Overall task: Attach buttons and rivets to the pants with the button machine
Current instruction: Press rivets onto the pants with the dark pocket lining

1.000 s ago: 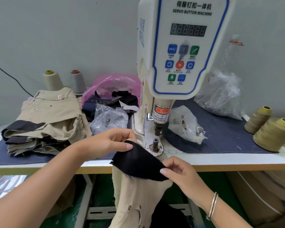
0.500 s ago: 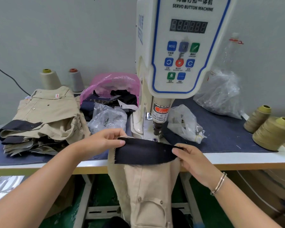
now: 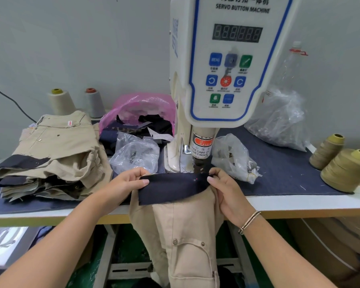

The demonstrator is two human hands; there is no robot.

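The white servo button machine [image 3: 227, 65] stands mid-table, its dark punch head [image 3: 200, 167] pointing down. Beige pants [image 3: 183, 231] hang over the table's front edge, and their dark waistband flap [image 3: 173, 187] lies flat under the punch with a small red light dot on it. My left hand [image 3: 125, 182] pinches the flap's left end. My right hand [image 3: 224, 188] pinches its right end, just beside the punch head. A metal rivet [image 3: 175, 241] shows on the hanging pants.
A pile of folded beige pants [image 3: 50, 154] lies at the left. Clear bags of hardware [image 3: 135, 155] [image 3: 233, 159] flank the machine, with a pink bag of scraps [image 3: 141, 113] behind. Thread cones [image 3: 345, 169] stand at the right, two more [image 3: 60, 100] at the back left. A denim mat [image 3: 283, 171] covers the table.
Both hands spread the dark flap flat and slid it away from me onto the machine's base, under the punch head. The pants rose with it.
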